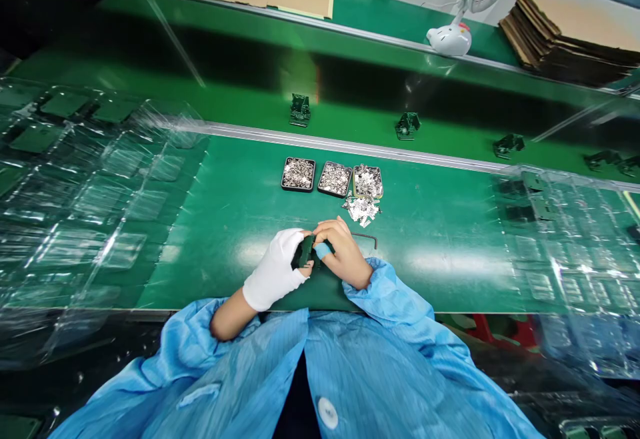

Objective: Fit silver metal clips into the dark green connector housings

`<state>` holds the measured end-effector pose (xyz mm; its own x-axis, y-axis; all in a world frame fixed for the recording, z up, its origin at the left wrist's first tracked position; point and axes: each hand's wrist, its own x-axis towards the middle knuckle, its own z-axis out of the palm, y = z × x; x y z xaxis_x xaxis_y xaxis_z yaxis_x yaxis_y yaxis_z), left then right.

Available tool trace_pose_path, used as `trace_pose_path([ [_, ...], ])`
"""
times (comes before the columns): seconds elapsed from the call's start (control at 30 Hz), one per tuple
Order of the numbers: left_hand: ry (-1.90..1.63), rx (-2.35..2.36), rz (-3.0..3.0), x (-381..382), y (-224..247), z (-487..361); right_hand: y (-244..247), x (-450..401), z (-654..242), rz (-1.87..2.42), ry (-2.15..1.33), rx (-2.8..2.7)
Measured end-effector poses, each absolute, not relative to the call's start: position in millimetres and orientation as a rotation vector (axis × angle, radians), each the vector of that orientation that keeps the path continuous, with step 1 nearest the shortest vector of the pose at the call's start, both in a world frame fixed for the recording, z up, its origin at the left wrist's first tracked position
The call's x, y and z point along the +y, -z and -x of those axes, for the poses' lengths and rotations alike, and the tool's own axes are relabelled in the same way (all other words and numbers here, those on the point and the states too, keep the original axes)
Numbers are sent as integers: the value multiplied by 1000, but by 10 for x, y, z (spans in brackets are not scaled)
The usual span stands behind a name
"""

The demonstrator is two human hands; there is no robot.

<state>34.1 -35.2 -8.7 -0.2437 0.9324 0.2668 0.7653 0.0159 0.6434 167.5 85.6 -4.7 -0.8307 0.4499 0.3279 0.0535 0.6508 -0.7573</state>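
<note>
My left hand (280, 265), in a white glove with bare fingertips, is closed around a small dark green part (307, 251) just above the table's front. From the other side my right hand (343, 249) meets it, fingers bent against its upper edge, with a light blue wrap on one finger. Whether a smaller piece sits between those right fingers is hidden. Beyond the hands stand three small black trays (299, 174) of tiny silvery metal pieces. Loose shiny metal strips (363, 209) lie in front of the rightmost tray. An L-shaped hex key (367, 237) rests beside my right hand.
Clear plastic blister trays (115, 205) cover the left side, and more blister trays (575, 245) lie on the right. Several dark green assemblies (300, 111) stand spaced along the green strip behind the metal rail (320, 142). A fan (453, 39) and stacked cardboard (570, 39) occupy the shelf above.
</note>
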Motion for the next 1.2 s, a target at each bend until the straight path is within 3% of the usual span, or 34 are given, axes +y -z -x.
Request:
trace_pose_path([
  [0.47,-1112,1895,-1676,-333,92,-297,84,805,-1639,384,-1129,-2277],
  [0.73,-864,2134,-1721,-287,-71,-432,105,817,-1662,382,-1197,-2219],
  [1.2,-986,2044,-1658,-179,-23,-442,180,929,-1686,441,-1074,-2258],
])
